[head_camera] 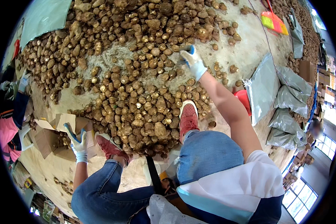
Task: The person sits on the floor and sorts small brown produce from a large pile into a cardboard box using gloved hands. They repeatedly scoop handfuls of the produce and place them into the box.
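Observation:
Brown root tubers, taro-like, lie in a large spread (145,103) on the floor between and beyond my red shoes. My right hand (191,57), in a white glove with blue palm, reaches out over the right edge of the spread, its fingers curled; whether a tuber is inside them cannot be told. My left hand (79,140), gloved the same way, is at the near right side of an open cardboard box (44,141). Its thumb and fingers are apart with nothing seen between them. Some tubers (63,140) lie inside the box.
Grey-green plastic sacks (264,86) and filled ones (287,128) lie at the right, by a red plastic object (243,101). A broom head (274,22) is at upper right. Another sheet (46,18) covers tubers at upper left. A gloved co-worker (23,82) is at the left edge.

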Available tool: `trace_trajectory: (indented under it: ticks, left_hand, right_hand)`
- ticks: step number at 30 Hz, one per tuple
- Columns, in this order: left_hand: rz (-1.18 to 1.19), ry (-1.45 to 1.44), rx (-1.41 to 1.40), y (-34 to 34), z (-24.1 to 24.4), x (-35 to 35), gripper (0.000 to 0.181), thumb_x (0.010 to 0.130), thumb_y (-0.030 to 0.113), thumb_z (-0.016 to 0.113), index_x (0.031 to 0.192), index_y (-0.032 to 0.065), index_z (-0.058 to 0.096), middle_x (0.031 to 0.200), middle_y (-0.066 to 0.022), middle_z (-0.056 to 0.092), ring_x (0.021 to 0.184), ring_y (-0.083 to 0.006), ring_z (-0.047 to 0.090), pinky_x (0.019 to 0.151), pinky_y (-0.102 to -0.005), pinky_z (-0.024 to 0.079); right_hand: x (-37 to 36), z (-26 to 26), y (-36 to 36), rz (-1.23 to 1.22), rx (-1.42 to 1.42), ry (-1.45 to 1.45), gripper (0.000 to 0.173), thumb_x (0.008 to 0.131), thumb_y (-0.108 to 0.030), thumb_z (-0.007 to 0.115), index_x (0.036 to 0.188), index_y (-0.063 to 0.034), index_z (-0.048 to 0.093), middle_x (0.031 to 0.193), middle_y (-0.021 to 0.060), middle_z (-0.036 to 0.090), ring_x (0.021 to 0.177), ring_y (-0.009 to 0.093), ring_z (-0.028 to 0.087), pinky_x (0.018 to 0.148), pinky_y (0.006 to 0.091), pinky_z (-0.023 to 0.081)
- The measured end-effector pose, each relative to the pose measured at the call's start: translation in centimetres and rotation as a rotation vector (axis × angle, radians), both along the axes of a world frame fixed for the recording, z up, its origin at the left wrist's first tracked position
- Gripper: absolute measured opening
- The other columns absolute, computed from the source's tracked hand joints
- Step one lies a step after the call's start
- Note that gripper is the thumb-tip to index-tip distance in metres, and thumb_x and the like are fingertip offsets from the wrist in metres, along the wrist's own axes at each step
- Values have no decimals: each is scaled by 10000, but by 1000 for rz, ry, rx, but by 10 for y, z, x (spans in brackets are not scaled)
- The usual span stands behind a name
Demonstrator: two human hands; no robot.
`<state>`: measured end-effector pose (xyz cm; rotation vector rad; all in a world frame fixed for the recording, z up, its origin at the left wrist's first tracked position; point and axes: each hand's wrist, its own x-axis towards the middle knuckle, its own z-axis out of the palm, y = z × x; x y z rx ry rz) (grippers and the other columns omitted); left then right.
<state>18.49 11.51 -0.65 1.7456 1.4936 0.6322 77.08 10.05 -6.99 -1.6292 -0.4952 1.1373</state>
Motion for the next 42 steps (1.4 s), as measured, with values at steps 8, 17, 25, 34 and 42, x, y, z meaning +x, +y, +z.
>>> trace_trajectory:
  ticks: [8, 17, 25, 34, 42]
  left_hand:
    - [-35, 45, 43, 2, -7, -5, 920, 867, 88, 660, 1559, 81, 53, 1615, -146, 121, 1489, -281, 138, 1155, -399, 280]
    - [-16, 46, 36, -2, -8, -10, 920, 872, 92, 664, 1558, 71, 52, 1616, -151, 121, 1488, -280, 148, 1176, -391, 226]
    - [-39, 70, 50, 5, -11, 2, 927, 868, 82, 679, 1555, 64, 57, 1614, -153, 128, 1488, -280, 144, 1184, -384, 197]
    - [-24, 45, 31, 0, -5, -3, 920, 867, 43, 651, 1558, 80, 44, 1620, -133, 101, 1491, -277, 131, 1142, -383, 308]
    - [-12, 83, 12, 1, -6, 2, 921, 868, 51, 657, 1558, 78, 47, 1619, -138, 111, 1488, -279, 144, 1171, -387, 246]
  right_hand:
    - [-2, -24, 13, 453, -445, -915, 335, 924, -130, 429, 1225, -131, 576, 1308, 167, 471, 977, 220, 560, 835, 332, 542]
    - [-82, 15, -11, 818, -222, -517, 256, 896, -215, 442, 991, -94, 646, 1038, 164, 586, 810, 229, 615, 741, 364, 561]
    - [-65, -1, 90, 1288, -292, -1234, 556, 959, -312, 505, 1477, -193, 339, 1547, 129, 277, 1234, 333, 542, 1012, 473, 458]
    - [-96, 24, 69, 1406, -411, -1094, 563, 897, -48, 455, 1446, -121, 353, 1423, 212, 404, 1041, 363, 634, 860, 454, 539]
    - [-110, -8, -36, 1379, -380, -546, 633, 892, -296, 563, 1448, -104, 330, 1353, 217, 491, 759, 185, 649, 546, 271, 531]
